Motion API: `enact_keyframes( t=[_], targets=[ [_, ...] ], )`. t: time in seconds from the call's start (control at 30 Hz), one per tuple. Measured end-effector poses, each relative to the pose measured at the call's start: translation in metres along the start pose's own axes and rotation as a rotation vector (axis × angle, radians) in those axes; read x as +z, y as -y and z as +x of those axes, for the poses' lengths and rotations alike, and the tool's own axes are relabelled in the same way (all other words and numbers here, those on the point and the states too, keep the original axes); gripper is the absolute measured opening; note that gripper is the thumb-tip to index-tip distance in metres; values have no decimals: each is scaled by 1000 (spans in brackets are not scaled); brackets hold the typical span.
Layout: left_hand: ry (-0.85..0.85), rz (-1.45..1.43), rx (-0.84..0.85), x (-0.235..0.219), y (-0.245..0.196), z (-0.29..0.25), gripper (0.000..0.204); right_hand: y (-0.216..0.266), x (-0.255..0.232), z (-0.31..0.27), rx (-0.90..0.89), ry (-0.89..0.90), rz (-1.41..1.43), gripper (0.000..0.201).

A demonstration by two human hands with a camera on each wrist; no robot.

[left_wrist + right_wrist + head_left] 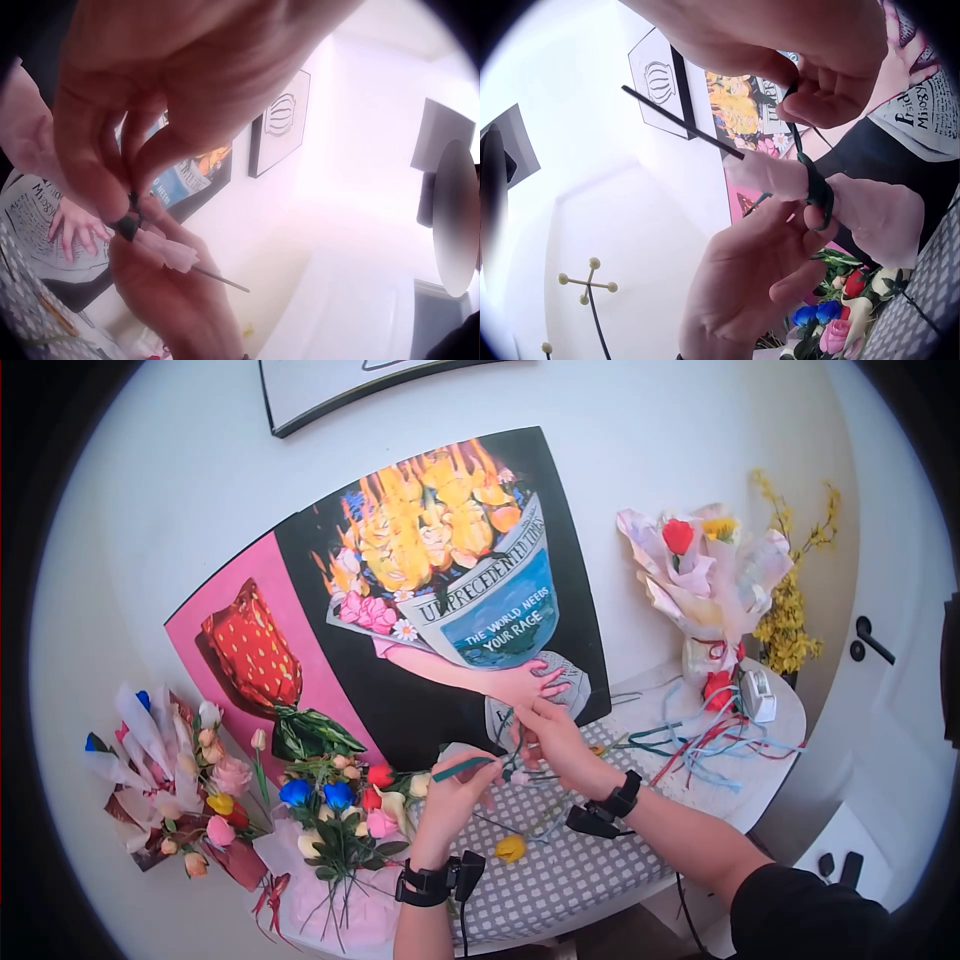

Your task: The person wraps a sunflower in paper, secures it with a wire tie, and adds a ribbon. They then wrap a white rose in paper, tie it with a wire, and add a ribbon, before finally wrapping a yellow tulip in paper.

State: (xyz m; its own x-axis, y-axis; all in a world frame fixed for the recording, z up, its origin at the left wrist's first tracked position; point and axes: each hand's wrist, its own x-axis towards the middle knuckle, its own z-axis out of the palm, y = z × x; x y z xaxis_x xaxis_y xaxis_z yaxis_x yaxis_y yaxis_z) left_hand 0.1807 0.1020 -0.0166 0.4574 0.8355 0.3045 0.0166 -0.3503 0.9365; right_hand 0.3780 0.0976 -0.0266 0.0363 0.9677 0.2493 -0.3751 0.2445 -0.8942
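Note:
A small pale pink paper wrap (881,217) surrounds a dark stem (682,120) that sticks out of one end. Dark green ribbon (820,191) is looped round the wrap's narrow middle. My right hand (560,745) pinches one length of this ribbon between thumb and fingers, pulled away from the wrap. With its fingers at the loop, my left hand (455,800) pinches the ribbon against the wrap; a green tail (462,768) lies across that hand in the head view. The left wrist view shows both hands close together around the wrap (169,251), partly covering the knot.
Loose artificial flowers (345,815) lie on pink paper at the table's left, beside a wrapped bouquet (165,770). A yellow flower (510,848) rests on the checked cloth (560,890). Loose ribbons (700,745), a white tape dispenser (760,697) and another bouquet (700,575) are at right. Posters (390,690) stand behind.

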Motion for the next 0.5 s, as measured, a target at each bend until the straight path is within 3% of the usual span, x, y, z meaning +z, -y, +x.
enact_keyframes(
  t=[0.03,0.23,0.5],
  targets=[
    [-37,-8,-89,1,-1,0,12,-3,-2,2,-1,1,-6,21],
    [-90,-20,-175,-5,2,3,20,-29,-9,10,76,-26,-22,18],
    [-99,-30,-148,-17,11,4,19,-49,-15,19,71,-150,-208,20]
  ],
)
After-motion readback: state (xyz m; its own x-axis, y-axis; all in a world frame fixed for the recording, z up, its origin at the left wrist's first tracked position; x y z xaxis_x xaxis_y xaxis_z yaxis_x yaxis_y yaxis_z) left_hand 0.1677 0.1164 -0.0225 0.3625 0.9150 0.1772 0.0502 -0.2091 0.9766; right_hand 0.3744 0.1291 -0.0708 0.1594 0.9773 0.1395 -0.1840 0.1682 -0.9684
